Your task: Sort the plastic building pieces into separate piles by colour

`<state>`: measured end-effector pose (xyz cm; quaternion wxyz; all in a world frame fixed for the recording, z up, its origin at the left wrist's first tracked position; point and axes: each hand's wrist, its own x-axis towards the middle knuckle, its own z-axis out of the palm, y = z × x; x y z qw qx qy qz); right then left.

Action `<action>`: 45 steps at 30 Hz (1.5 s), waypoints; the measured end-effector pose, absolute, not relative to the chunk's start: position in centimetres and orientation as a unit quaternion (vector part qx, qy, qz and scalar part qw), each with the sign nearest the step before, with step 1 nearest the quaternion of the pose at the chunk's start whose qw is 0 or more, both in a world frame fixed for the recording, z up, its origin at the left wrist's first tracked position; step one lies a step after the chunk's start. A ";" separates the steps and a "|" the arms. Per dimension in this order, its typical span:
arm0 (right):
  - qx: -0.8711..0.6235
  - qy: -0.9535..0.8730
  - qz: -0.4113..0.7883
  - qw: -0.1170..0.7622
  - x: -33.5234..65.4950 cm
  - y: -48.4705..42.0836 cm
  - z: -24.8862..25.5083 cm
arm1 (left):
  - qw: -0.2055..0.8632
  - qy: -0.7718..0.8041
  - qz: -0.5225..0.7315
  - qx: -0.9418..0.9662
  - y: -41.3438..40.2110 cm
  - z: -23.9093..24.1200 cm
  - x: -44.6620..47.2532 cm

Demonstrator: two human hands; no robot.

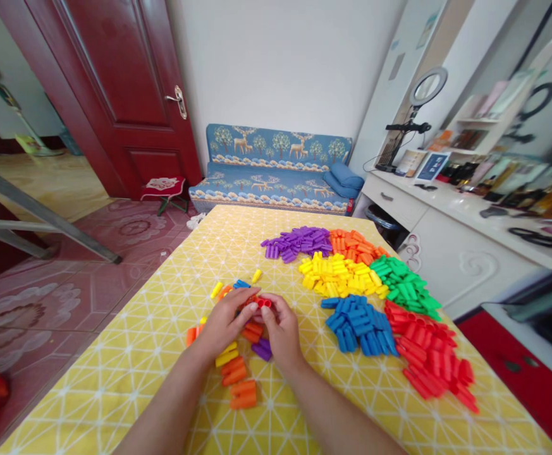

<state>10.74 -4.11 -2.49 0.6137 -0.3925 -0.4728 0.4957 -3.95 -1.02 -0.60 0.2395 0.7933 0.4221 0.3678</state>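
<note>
Both hands meet over the near middle of the table, closed around a red tube piece [263, 303] whose round open ends face me. My left hand [226, 319] grips it from the left, thumb against its near side. From the right, my right hand [280, 325] pinches the same piece. Below and around the hands lie loose orange tube pieces [244, 394], yellow pieces [227, 355], a purple piece [262, 349] and a blue piece [241, 284]. Part of the red piece is hidden by my fingers.
Sorted piles lie to the right: purple [299, 242], orange [355, 245], yellow [342, 275], green [404, 284], blue [361, 323] and red [430, 351]. They rest on a yellow patterned tablecloth [152, 379]. A white dresser [484, 221] stands right, a blue sofa [276, 177] beyond.
</note>
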 end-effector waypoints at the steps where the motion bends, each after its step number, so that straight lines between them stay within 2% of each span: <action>1: -0.393 -0.460 0.499 0.620 10.8 -4.1 -2.3 | 0.240 0.417 0.364 0.798 -1.0 -0.7 -3.9; 10: -0.445 -0.418 0.468 0.639 11.3 -3.5 -2.3 | 0.245 0.420 0.371 0.791 -1.4 -1.1 -3.3; 18: -0.449 -0.424 0.482 0.621 11.6 -3.5 -1.8 | 0.307 0.477 0.371 0.735 -1.8 -0.7 -3.0; 25: -0.440 -0.356 0.485 0.667 12.3 -2.7 -2.3 | 0.383 0.486 0.360 0.698 -2.0 0.2 -3.6; 29: -0.436 -0.378 0.504 0.643 12.3 -2.8 -2.4 | 0.383 0.482 0.387 0.687 -2.2 0.3 -3.6; 36: -0.440 -0.426 0.498 0.614 12.4 -3.1 -2.0 | 0.303 0.508 0.358 0.723 -2.1 -0.5 -3.5; 41: -0.445 -0.537 0.453 0.555 12.3 -3.3 -1.3 | 0.332 0.431 0.309 0.780 -2.0 -0.6 -3.6; 45: -0.461 -0.519 0.440 0.570 12.2 -3.3 -1.5 | 0.362 0.428 0.331 0.759 -1.9 -0.3 -3.3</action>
